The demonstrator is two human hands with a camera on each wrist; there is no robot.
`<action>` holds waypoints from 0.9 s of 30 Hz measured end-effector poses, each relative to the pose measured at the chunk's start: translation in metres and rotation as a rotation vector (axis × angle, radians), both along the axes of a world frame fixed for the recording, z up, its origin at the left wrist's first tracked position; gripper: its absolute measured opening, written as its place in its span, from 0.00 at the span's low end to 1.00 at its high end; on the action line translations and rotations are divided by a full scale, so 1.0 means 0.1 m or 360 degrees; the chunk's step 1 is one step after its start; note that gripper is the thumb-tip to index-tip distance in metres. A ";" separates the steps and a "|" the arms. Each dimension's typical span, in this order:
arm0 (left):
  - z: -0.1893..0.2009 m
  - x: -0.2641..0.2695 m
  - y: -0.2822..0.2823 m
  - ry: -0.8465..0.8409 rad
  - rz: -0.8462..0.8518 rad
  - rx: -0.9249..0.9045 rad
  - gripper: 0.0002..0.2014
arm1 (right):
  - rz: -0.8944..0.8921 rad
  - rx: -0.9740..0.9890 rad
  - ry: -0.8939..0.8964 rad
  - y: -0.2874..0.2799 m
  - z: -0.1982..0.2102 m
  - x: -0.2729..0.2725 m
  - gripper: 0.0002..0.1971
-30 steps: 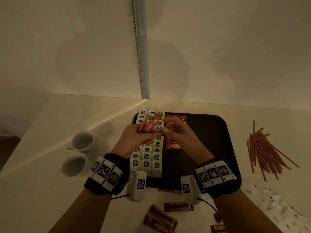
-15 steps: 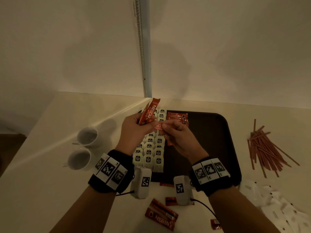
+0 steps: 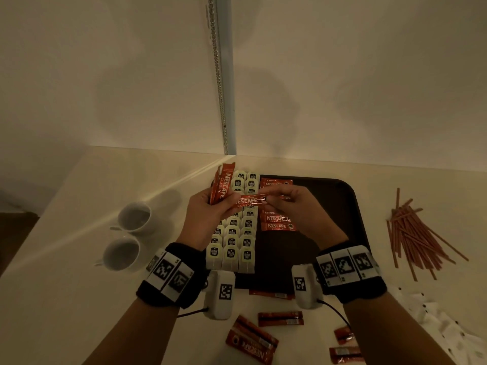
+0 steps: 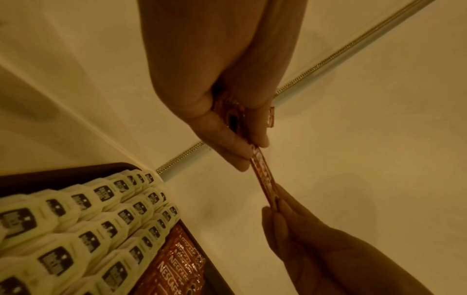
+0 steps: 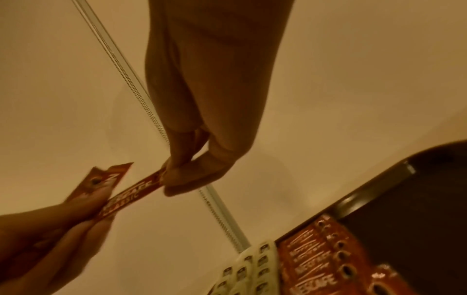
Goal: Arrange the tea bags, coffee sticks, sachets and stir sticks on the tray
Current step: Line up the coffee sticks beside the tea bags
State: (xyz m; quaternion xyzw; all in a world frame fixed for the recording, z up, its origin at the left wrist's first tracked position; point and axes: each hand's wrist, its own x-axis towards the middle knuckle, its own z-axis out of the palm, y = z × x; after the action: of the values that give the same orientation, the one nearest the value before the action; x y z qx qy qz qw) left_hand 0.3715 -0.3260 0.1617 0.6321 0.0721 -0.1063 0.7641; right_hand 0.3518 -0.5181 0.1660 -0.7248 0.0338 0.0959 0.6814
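Observation:
Both hands hover above the dark tray (image 3: 340,206). My left hand (image 3: 210,209) grips a small bunch of red coffee sticks (image 3: 222,184) that stand upright. One coffee stick (image 3: 249,201) lies crosswise between the hands: my right hand (image 3: 287,204) pinches its right end (image 5: 154,179), and its left end sits in the left hand (image 4: 262,175). Rows of white tea bags (image 3: 234,241) fill the tray's left part, with red coffee sticks (image 3: 276,222) laid beside them. Brown stir sticks (image 3: 413,230) lie in a loose pile right of the tray.
Two white cups (image 3: 126,235) stand left of the tray. More red coffee sticks (image 3: 266,335) lie loose on the counter in front of the tray. White sachets (image 3: 453,335) are heaped at the near right. A wall corner with a metal strip (image 3: 224,75) rises behind.
The right hand has drawn one coffee stick sideways out of the left hand's bunch, so it now lies crosswise between both hands. The bunch stands more upright.

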 end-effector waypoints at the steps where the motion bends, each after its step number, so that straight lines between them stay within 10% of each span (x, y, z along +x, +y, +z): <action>1: -0.02 0.00 0.01 0.0018 -0.0026 -0.0009 0.03 | -0.0002 -0.0056 -0.0003 -0.05 0.00 0.00 0.10; 10: -0.24 -0.09 0.27 0.0258 0.0058 -0.0013 0.04 | -0.0104 -0.0811 0.0328 -0.73 -0.81 -0.14 0.09; 27: -0.28 -0.14 0.42 0.0283 0.0047 0.0012 0.04 | -0.0294 -0.0960 0.0452 -0.54 -1.26 -0.03 0.07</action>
State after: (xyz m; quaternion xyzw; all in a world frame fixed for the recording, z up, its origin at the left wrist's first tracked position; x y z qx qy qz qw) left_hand 0.3580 -0.2841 0.1332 0.6220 0.1493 -0.1503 0.7538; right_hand 0.3490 -0.5724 0.0404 -0.8668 0.2205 0.1196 0.4309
